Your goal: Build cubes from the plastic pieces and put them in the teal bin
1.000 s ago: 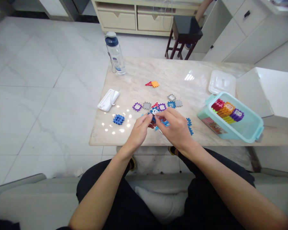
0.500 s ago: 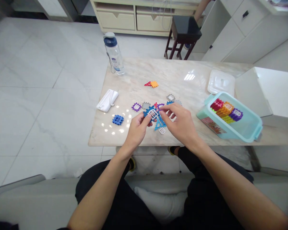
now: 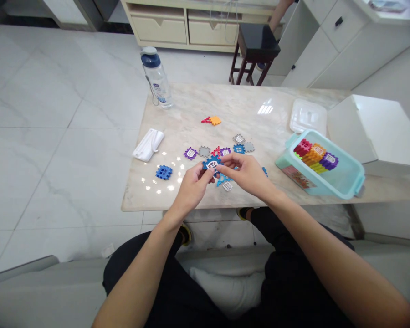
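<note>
Nearest me on the table (image 3: pixel 187 100), a loose white window (image 3: pixel 227 186) lies just beside a blue triangle (image 3: pixel 222 181). Just beyond, my left hand (image 3: pixel 194 182) has the blue tile (image 3: pixel 208 162) pinched between thumb and fingers — another white window shows in its face. My right hand (image 3: pixel 246 173) is narrowed at the tile's right side; whether it grips, I can't tell. Past my hands lie a purple tile (image 3: pixel 190 153) and a grey tile (image 3: pixel 204 151) — farther, an orange tile (image 3: pixel 215 120), then the bottle (image 3: pixel 161 86).
</note>
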Available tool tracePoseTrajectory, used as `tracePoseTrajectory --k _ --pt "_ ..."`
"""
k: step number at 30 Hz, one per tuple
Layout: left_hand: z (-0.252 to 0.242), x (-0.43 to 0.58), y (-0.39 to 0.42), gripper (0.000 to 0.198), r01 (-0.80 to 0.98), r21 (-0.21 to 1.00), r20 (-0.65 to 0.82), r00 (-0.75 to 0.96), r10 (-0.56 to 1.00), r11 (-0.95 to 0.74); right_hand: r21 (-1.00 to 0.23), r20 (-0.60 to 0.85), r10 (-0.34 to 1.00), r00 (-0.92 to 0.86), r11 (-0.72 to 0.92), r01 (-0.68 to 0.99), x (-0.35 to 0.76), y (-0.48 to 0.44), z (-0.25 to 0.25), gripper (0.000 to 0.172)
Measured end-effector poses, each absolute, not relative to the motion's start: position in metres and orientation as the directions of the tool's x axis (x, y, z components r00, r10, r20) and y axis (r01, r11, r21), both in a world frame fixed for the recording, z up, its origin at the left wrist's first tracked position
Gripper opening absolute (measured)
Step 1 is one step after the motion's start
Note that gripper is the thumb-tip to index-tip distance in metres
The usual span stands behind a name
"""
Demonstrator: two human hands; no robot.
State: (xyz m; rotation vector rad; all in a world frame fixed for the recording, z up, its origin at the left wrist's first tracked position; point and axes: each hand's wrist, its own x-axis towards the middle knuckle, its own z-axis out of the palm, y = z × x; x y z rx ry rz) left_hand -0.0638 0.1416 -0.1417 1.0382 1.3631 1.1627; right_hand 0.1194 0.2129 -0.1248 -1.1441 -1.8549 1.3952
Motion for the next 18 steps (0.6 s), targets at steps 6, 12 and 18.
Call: tracePoseTrajectory --k 6,12,18 --pt "-0.1422 -0.0639 0.1423 0.027 0.011 0.989 -0.145 -0.104 0.984 0.147 -0.962 -0.128 0.861 -0.493 0.014 0.274 0.1165 0.2164 -0.1277 0.038" --pt "-0.1413 -0.0655 0.1415 0.028 -0.003 0.988 -0.152 -0.100 0.983 0.152 -0.963 -0.129 0.868 -0.479 0.005 0.268 0.1143 0.2147 -0.1276 0.042" --pt "-0.1389 -0.0654 0.1427 0.030 -0.024 0.990 -0.140 -0.071 0.988 0.138 -0.947 -0.096 0.896 -0.434 0.052 0.318 0.1174 0.2157 -0.1309 0.027"
